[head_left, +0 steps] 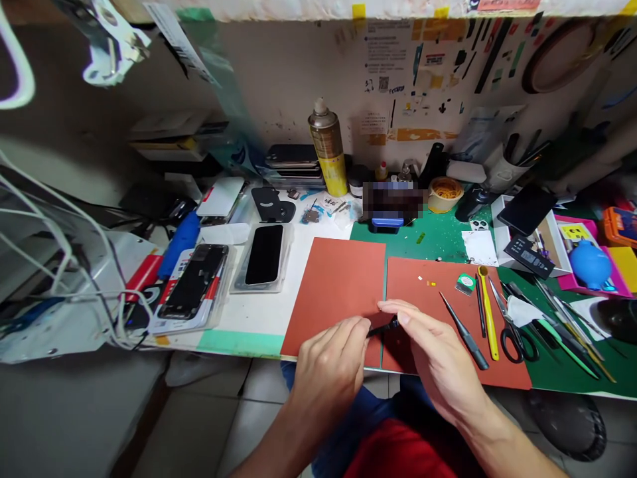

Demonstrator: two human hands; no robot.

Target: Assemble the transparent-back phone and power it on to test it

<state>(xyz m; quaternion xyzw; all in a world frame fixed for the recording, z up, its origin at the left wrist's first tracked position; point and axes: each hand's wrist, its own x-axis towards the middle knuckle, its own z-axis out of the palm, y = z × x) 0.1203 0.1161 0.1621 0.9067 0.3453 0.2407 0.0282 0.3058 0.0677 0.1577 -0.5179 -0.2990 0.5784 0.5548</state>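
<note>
A small thin black part (pixel 382 328) spans the gap between my two hands, above the front of the reddish-brown mats (pixel 338 285). My left hand (pixel 334 358) is closed, its fingertips pinching the part's left end. On the other side, my right hand (pixel 430 345) has thumb and fingers closed around the right end. What exactly the part is, I cannot make out. To the right of my right hand lie a grey pointed tool (pixel 465 332), a yellow brush (pixel 488 318) and black-handled scissors (pixel 517 342). Tiny yellow and white bits sit on the right mat.
Phones (pixel 265 255) and an opened phone assembly (pixel 194 282) lie at the left, near white cables (pixel 64 292). A spray can (pixel 328 149) stands at the back. A white box (pixel 555 245), a blue blower (pixel 590 264) and several tweezers are at the right.
</note>
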